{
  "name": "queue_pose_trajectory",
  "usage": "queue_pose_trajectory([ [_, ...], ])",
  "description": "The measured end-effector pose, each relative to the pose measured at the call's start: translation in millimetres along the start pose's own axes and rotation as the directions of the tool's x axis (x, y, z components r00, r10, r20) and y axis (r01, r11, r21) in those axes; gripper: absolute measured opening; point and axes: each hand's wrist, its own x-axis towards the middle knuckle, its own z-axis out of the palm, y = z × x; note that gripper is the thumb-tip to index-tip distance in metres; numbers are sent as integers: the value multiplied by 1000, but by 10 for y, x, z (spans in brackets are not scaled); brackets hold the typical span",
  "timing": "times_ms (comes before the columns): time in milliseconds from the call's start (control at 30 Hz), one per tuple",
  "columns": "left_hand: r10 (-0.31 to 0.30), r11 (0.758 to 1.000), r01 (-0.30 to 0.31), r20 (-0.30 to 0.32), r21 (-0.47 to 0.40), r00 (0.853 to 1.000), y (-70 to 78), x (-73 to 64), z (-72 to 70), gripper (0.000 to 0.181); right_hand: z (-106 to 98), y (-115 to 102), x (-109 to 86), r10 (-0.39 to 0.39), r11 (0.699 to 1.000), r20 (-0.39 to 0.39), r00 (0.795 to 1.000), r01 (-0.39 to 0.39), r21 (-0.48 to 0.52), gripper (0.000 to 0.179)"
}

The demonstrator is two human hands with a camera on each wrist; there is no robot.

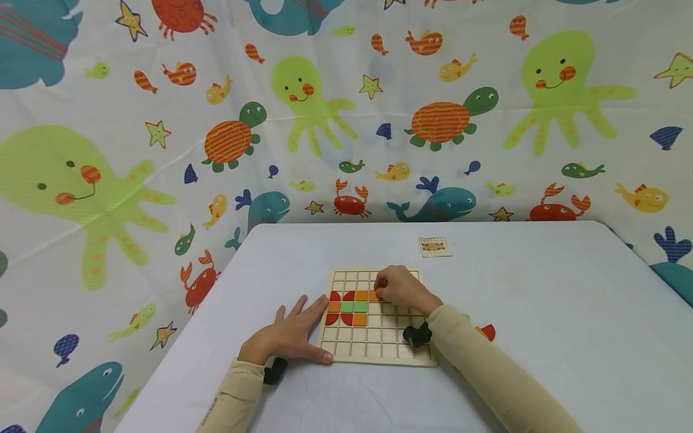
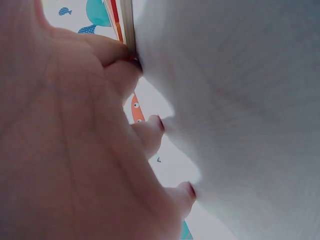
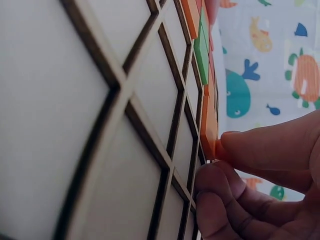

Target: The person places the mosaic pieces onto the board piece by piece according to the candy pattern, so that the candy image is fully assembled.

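Observation:
A wooden grid board (image 1: 381,349) lies on the white table, with red, orange and green tiles in its left part. My right hand (image 1: 402,287) is over the board's upper middle and pinches a small orange tile (image 1: 373,295) between thumb and fingertips. Up close in the right wrist view, those fingers hold the orange tile (image 3: 218,149) just past another orange square in the grid. My left hand (image 1: 289,334) lies spread at the board's left side, fingertips and thumb against its edge. Its fingers (image 2: 150,135) rest on the table in the left wrist view.
A small printed pattern card (image 1: 435,247) lies behind the board. Loose red, orange and green pieces (image 1: 488,331) lie to the right, partly behind my right forearm. A cloth with sea animals (image 1: 444,123) hangs behind the table.

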Motion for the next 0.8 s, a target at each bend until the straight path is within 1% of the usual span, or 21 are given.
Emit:
queue_pose_trajectory([
  [167,-3,1000,3,0,1,1000,-5,1,9,125,-19,13,-22,-15,1000,5,1000,15,13,10],
  [400,-14,1000,14,3,7,1000,9,-9,-1,125,-58,52,-61,-3,996,30,1000,1,87,19],
  [600,-3,1000,3,2,3,1000,40,-38,-22,125,-107,102,-130,-27,990,31,999,23,141,24],
  [800,1,1000,-1,2,2,1000,26,-23,-22,126,-197,164,-250,-72,987,7,997,70,142,27],
])
